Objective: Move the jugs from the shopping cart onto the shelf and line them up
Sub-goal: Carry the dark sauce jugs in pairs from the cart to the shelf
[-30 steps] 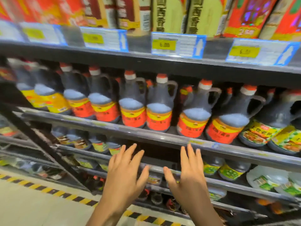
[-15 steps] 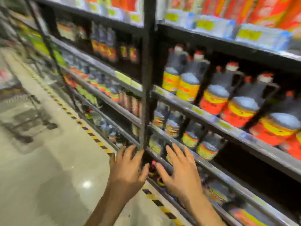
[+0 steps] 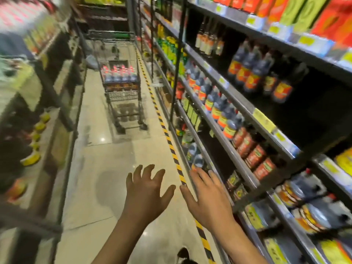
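The view had been swung from the shelf (image 3: 245, 111) down the aisle; both the left hand (image 3: 146, 191) and right hand (image 3: 207, 199) were held spread and empty, and jugs (image 3: 119, 74), seemingly red-capped, were left in the shopping cart (image 3: 122, 88), so another fetch was judged due

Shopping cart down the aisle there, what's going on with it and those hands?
A person is restocking jugs in a store aisle. Both the left hand and the right hand are open and hold nothing. The shopping cart stands farther down the aisle with red-capped jugs inside it. The shelf on the right already carries rows of similar jugs.
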A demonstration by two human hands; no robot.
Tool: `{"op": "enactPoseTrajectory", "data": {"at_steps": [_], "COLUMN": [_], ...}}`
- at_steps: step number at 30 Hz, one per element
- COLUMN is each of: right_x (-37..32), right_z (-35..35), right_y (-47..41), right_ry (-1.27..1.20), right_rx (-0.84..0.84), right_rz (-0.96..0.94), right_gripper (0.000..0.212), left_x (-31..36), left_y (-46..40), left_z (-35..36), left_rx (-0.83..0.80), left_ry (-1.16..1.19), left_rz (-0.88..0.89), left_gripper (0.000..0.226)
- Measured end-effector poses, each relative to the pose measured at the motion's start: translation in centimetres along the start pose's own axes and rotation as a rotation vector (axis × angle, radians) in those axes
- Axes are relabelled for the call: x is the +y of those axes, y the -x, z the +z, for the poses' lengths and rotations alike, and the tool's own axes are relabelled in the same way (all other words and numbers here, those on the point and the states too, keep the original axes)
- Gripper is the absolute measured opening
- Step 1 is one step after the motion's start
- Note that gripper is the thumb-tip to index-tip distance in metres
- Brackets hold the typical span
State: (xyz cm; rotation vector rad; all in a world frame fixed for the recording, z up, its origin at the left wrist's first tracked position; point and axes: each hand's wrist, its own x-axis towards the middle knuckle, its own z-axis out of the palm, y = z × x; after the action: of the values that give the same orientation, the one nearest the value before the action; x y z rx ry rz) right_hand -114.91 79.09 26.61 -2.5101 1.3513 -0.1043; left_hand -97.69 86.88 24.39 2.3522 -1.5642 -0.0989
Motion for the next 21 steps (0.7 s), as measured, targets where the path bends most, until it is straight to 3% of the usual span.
{"op": "enactPoseTrajectory", "data": {"at_steps": [9, 21], "right_x": [-5.4, -11.8], "right_z": [2.3, 2.6], "right_y": [-16.3, -40.5], "right_ry": [0.066, 0.06], "right_rx": [-0.153, -0.161], "right_rz": [-0.161, -0.325], "right_gripper": [0.067, 0.07], "left_x": [-7.8, -17.3], "left_y": [-10.3, -30.6], "left_z": [0.1, -0.5], "left_rx": [0.017, 0.063], "left_ry": [-0.108, -0.2], "left_rz": [-0.209, -0.354], "left_gripper": [0.057, 0.063]}}
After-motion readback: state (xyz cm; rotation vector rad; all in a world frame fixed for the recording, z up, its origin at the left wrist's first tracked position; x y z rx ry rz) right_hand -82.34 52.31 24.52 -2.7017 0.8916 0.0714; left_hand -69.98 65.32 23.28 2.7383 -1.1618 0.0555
